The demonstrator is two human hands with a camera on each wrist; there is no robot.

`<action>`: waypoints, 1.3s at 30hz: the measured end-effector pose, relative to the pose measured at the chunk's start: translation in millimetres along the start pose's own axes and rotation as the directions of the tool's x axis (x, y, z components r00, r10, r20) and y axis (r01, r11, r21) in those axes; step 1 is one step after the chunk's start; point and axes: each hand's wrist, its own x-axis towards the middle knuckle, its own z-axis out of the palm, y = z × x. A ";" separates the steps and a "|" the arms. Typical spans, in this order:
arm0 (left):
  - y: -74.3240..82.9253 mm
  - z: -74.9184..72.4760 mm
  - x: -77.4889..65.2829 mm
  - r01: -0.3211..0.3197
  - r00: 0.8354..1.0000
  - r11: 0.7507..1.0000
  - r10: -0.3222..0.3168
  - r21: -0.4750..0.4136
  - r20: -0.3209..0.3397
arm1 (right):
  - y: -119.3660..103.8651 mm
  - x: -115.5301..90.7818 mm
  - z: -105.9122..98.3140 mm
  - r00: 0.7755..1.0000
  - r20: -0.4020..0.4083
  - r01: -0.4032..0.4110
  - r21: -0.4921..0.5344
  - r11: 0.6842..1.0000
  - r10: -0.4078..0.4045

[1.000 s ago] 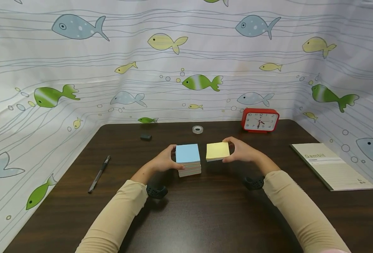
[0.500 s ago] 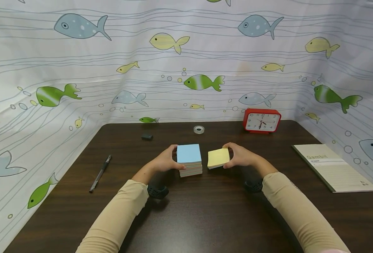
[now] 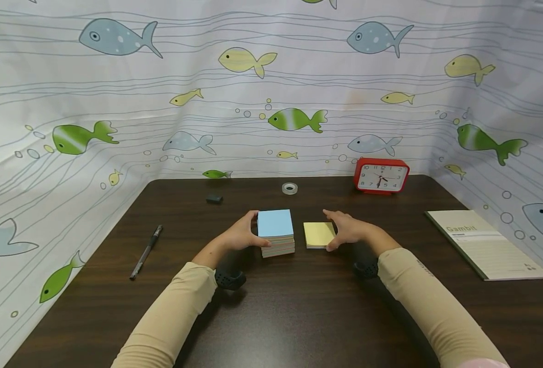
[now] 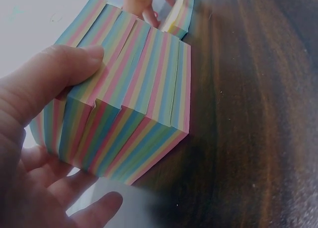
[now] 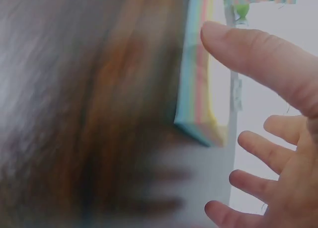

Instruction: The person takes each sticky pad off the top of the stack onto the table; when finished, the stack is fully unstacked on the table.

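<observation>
A tall stack of sticky note pads [image 3: 274, 224], blue on top with pastel-striped sides, stands in the middle of the table. My left hand [image 3: 240, 234] holds it from the left; in the left wrist view the thumb [image 4: 54, 71] lies across one side and the fingers are around the far side. To the right of the stack, a short sticky note pad [image 3: 319, 234] with a yellow top lies flat on the table. My right hand [image 3: 351, 229] is spread beside its right edge. In the right wrist view the thumb [image 5: 248, 49] overlaps the pad and the fingers are apart, holding nothing.
A roll of tape [image 3: 289, 188] and a small dark block [image 3: 214, 199] are farther back. A red clock [image 3: 382, 176] stands back right, a notebook [image 3: 485, 245] lies right, and a pen [image 3: 145, 252] lies left. A fish-print curtain [image 3: 271, 82] surrounds the table.
The right hand has lowered the yellow-topped pad onto the table and let go of it, its fingers spreading. The left hand and the tall stack have stayed put.
</observation>
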 end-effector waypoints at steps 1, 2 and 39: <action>-0.1 0.0 0.1 0.000 1.000 1.000 0.000 -0.001 0.000 | -2.3 -0.4 -0.3 1.000 -0.002 0.002 -0.003 1.000 -0.002; -0.3 0.1 0.1 0.001 1.000 1.000 -0.001 -0.002 0.000 | -4.5 -0.4 -0.4 1.000 -0.006 0.004 -0.007 1.000 -0.004; -3.9 1.7 1.0 -0.019 1.000 1.000 0.018 -0.009 -0.012 | -90.3 33.2 12.2 0.955 -0.105 0.281 0.038 0.959 -0.276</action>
